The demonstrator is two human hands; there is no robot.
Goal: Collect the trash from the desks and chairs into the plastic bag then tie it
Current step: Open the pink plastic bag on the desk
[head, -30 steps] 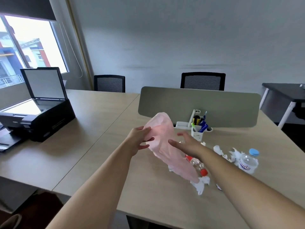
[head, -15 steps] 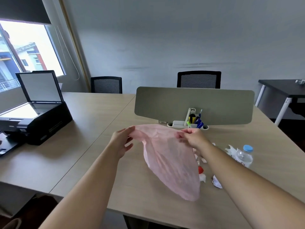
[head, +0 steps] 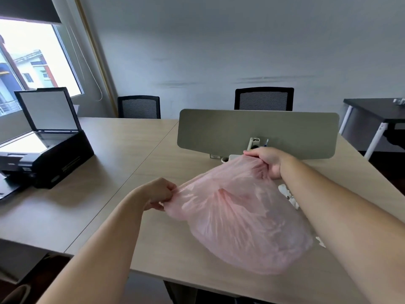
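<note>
A thin pink plastic bag (head: pixel 243 220) hangs puffed out over the wooden desk (head: pixel 122 172), stretched between both hands. My left hand (head: pixel 158 194) pinches the bag's near rim at its left side. Higher and farther back, my right hand (head: pixel 266 160) grips the opposite rim. Scraps of white crumpled paper (head: pixel 288 194) lie on the desk beside my right forearm, and another scrap (head: pixel 320 242) shows lower down. The bag and my right arm hide the bottles and the other trash behind them.
A grey divider panel (head: pixel 258 132) stands across the desk, with a white pen holder (head: pixel 253 143) at its foot. A black printer (head: pixel 43 150) with its lid up sits at the left. Two black mesh chairs (head: pixel 264 98) stand behind, and a dark table (head: pixel 377 109) is at the right.
Both hands have pulled the bag's rim wider apart, the right hand rising toward the divider. The bag has filled out and now covers the bottles and most of the paper.
</note>
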